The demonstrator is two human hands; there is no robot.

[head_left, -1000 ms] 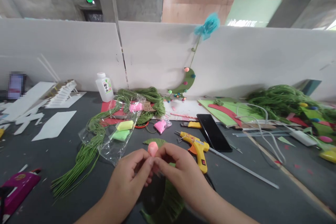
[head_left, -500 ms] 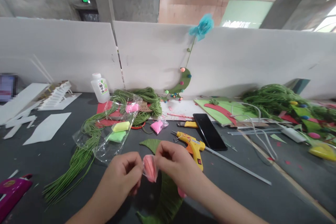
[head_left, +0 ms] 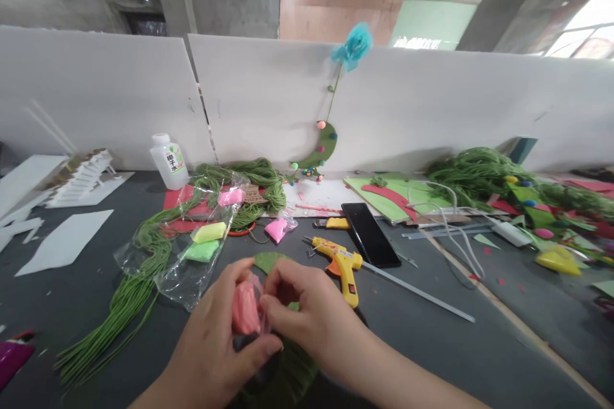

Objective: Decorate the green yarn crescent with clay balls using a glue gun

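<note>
A small clear packet of coral-pink modelling clay is between my two hands, above the dark table. My left hand curves around the packet from the left, its thumb below. From the right, my right hand pinches the packet's plastic edge between thumb and fingers. Beneath both hands lies a green leaf-like crescent, partly covered by them. A yellow glue gun with a long glue stick lies just beyond my right hand.
Green cord and a clear bag holding yellow clay lie at left. Further back are a pink clay packet, a black phone, a cutter and a white bottle. A white cable loops at right.
My left hand has moved in and opened around the clay packet, which has shifted left. My right hand still pinches its edge. The whole view has swung slightly to the right.
</note>
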